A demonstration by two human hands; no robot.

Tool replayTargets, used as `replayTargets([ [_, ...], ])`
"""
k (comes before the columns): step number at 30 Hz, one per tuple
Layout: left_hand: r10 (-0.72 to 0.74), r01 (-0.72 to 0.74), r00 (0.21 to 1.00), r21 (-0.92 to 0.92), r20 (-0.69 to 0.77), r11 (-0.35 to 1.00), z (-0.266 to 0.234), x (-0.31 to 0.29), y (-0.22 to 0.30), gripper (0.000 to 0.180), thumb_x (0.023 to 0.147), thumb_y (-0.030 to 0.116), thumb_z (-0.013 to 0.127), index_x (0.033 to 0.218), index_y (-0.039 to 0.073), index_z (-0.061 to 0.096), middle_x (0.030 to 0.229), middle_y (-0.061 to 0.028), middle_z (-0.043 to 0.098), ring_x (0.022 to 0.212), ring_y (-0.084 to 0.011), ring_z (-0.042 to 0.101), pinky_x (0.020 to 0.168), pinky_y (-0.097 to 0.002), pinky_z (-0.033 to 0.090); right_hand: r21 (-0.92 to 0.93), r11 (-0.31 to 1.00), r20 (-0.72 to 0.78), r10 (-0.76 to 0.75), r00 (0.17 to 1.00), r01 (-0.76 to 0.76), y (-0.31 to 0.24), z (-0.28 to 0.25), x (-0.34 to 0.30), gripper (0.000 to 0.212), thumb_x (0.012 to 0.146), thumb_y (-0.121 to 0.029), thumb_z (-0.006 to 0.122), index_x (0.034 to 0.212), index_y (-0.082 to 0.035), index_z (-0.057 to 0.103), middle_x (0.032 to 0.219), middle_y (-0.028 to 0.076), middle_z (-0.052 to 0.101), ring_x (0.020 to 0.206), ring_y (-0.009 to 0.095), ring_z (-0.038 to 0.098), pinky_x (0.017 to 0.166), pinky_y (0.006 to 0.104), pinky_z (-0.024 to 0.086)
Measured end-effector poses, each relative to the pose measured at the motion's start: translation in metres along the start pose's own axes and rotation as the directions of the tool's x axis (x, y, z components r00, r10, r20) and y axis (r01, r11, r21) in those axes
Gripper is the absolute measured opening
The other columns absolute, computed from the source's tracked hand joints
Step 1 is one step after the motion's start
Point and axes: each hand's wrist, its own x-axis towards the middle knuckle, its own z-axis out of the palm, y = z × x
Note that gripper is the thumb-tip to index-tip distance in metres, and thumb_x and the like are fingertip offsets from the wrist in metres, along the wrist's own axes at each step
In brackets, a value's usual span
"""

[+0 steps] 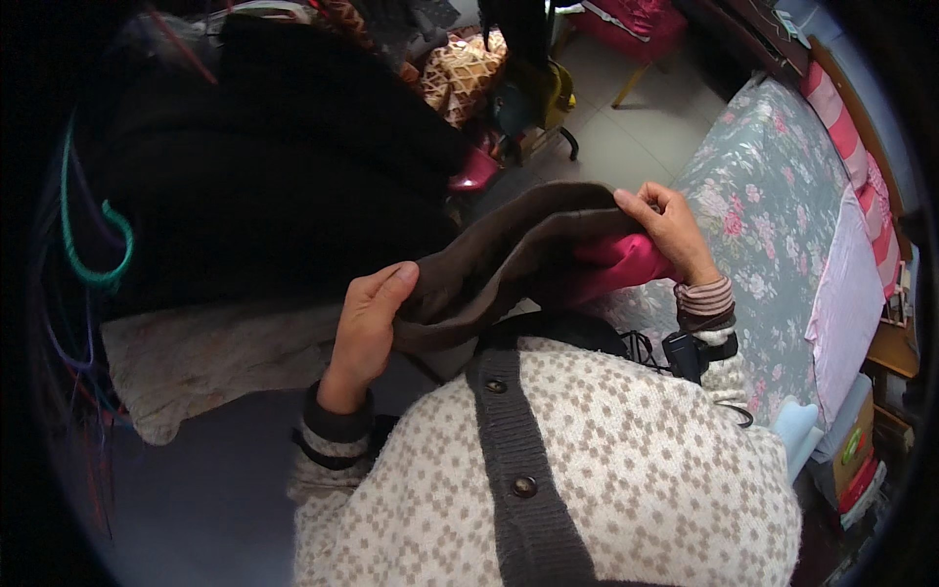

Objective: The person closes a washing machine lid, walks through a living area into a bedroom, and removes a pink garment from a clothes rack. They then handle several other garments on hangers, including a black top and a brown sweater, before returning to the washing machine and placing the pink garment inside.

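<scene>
The left hand has its grip pinched on one end of a dark brown, soft fabric garment, thumb on top and fingers curled beneath the cloth. The right hand has its grip closed on the garment's opposite edge, holding it raised and stretched between both grips, in front of the person's chest. Just below the right grip, a bright pink shiny lining shows inside the garment. Right of that grip lies a bed with a grey-blue floral cover. Left of the left grip sits a large black heap of cloth.
</scene>
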Motion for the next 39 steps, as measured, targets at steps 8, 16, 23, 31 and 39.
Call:
replayTargets([
  [8, -0.125, 0.038, 0.982, -0.5, -0.141, 0.865, -0.012, -0.055, 0.017, 0.038, 0.098, 0.029, 0.048, 0.111, -0.003, 0.063, 0.108, -0.015, 0.068, 0.096, -0.0223, 0.067, 0.084, -0.0323, 0.054, 0.268, 0.961, 0.156, -0.108, 0.982, 0.063, -0.019, 0.024, -0.023, 0.028, 0.09, -0.028, 0.066, 0.085, 0.0, 0.066, 0.073, -0.001, 0.059, 0.071, 0.007, 0.051, 0.064, 0.0228, 0.043],
  [16, -0.103, -0.02, 0.981, -0.61, -0.166, 0.792, -0.008, -0.084, 0.043, 0.041, 0.098, 0.031, 0.048, 0.113, -0.004, 0.061, 0.11, -0.0169, 0.067, 0.097, -0.0237, 0.066, 0.085, -0.0342, 0.054, 0.181, 0.974, 0.31, -0.19, 0.931, 0.138, -0.031, 0.015, -0.018, 0.034, 0.095, -0.029, 0.06, 0.078, 0.0, 0.065, 0.07, -0.005, 0.057, 0.069, 0.006, 0.048, 0.061, 0.0227, 0.04],
  [23, 0.625, -0.516, 0.78, -0.538, 0.028, 0.667, 0.022, -0.145, 0.113, 0.043, 0.099, 0.025, 0.047, 0.068, -0.002, 0.057, 0.057, -0.0103, 0.057, 0.036, -0.0132, 0.042, 0.034, -0.0286, 0.035, 0.621, 0.648, 0.169, -0.661, 0.731, 0.441, -0.103, -0.016, -0.062, 0.042, 0.094, -0.037, 0.056, 0.071, -0.002, 0.059, 0.072, 0.004, 0.059, 0.067, 0.011, 0.052, 0.063, 0.0274, 0.042],
  [31, 0.746, -0.634, 0.602, -0.398, 0.285, 0.664, 0.056, -0.161, 0.164, 0.049, 0.103, 0.021, 0.042, 0.079, -0.014, 0.066, 0.043, -0.0022, 0.041, 0.032, -0.0082, 0.028, 0.033, -0.0275, 0.019, 0.661, 0.481, 0.246, -0.864, 0.44, 0.576, -0.155, 0.002, -0.076, 0.035, 0.088, -0.034, 0.066, 0.078, -0.001, 0.06, 0.077, 0.005, 0.061, 0.071, 0.013, 0.055, 0.071, 0.0301, 0.045],
  [39, 0.727, -0.647, 0.66, -0.35, 0.189, 0.678, 0.041, -0.162, 0.145, 0.044, 0.102, 0.028, 0.044, 0.095, -0.011, 0.064, 0.069, -0.0068, 0.054, 0.057, -0.0123, 0.046, 0.054, -0.028, 0.035, 0.703, 0.436, 0.252, -0.891, 0.376, 0.562, -0.158, -0.009, -0.073, 0.033, 0.082, -0.03, 0.075, 0.084, -0.001, 0.061, 0.081, 0.006, 0.062, 0.076, 0.014, 0.058, 0.078, 0.0329, 0.048],
])
